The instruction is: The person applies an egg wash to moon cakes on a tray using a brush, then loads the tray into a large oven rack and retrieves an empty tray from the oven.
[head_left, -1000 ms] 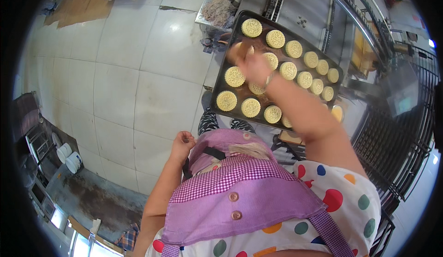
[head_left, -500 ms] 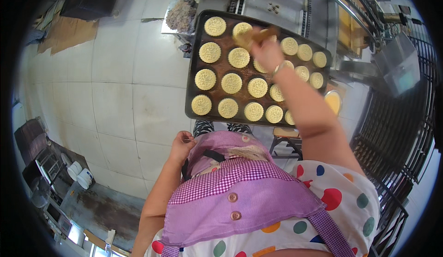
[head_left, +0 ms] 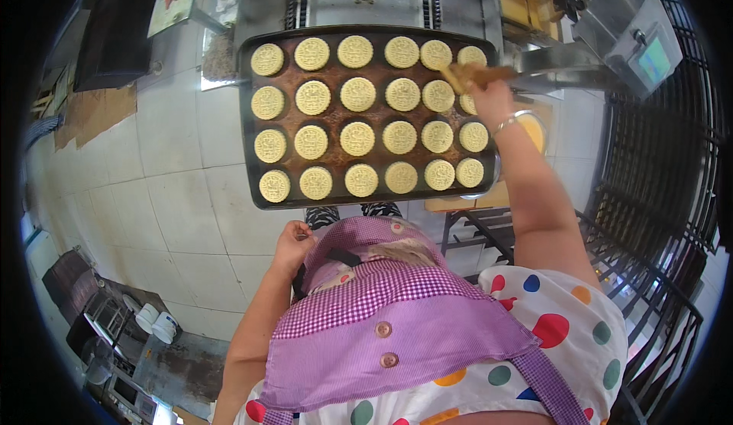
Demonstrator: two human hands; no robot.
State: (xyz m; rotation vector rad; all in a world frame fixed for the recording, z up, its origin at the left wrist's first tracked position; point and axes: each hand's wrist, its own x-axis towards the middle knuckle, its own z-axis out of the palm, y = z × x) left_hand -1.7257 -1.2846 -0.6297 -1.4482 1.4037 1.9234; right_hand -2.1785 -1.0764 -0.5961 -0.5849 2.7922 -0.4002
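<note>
Head view: right hand [head_left: 493,98], two o'clock, clamped on brush [head_left: 457,79], likely light, soft-tipped; grip handle [head_left: 502,73]. Left hand [head_left: 292,246] curled, contents unclear.

Pastries [head_left: 357,94]: rnd, pale-yel, embossed, 4 rows | tray [head_left: 334,118]: dk, rect., under pastries | brush [head_left: 458,79]: tan, nr R end

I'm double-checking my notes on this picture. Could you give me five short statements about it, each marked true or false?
1. The right hand holds a brush. True.
2. The pastries lie on a dark tray. True.
3. The left hand grips the tray. False: it is off the tray, beside the apron.
4. The pastries are square. False: they are round.
5. The apron is purple. True.
</note>
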